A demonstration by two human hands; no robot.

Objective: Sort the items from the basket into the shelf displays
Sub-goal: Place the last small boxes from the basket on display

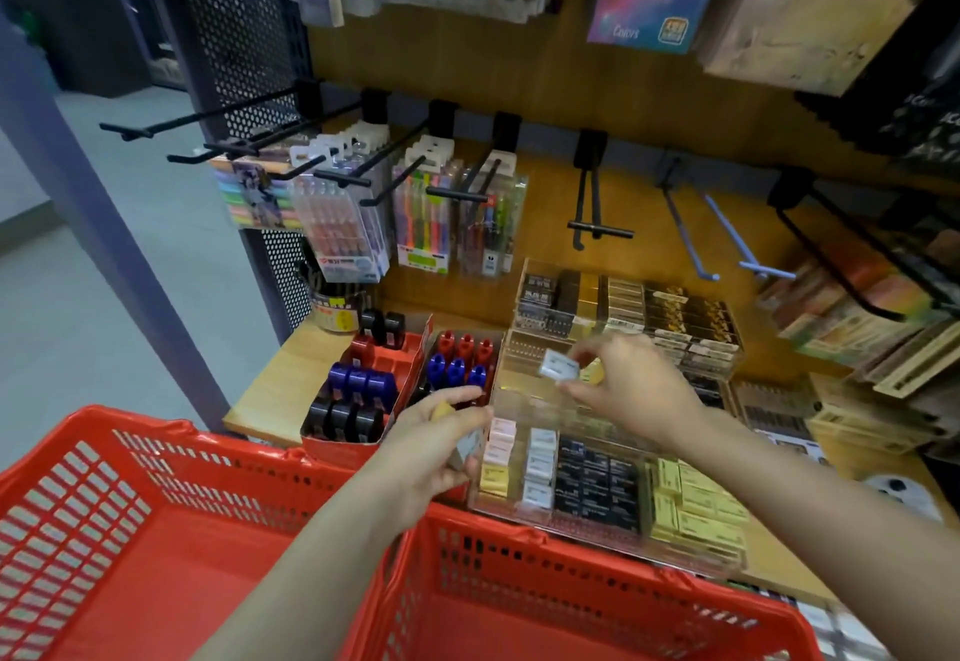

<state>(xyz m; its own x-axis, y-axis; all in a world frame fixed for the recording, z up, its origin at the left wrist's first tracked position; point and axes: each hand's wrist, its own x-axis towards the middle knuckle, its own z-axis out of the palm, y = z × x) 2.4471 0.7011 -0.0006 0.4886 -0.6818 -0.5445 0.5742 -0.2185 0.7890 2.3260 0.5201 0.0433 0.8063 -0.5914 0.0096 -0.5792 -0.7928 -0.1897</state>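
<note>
A red plastic basket [156, 530] fills the lower part of the head view, its inside bare where visible. Behind it a clear acrylic display box [524, 400] holds rows of small pink, white, black and yellow eraser boxes. My right hand [628, 385] hovers over this display and pinches a small white eraser box [558, 364] between thumb and fingers. My left hand [436, 452] is at the display's left edge, closed around a couple of small boxes, one yellowish and one grey.
Two red cardboard trays [410, 364] of blue, black and red items stand left of the display. A taller clear case of dark boxes [623, 312] sits behind. Black peg hooks [337, 177] with pen packs jut out above. Stacked boxes lie at right.
</note>
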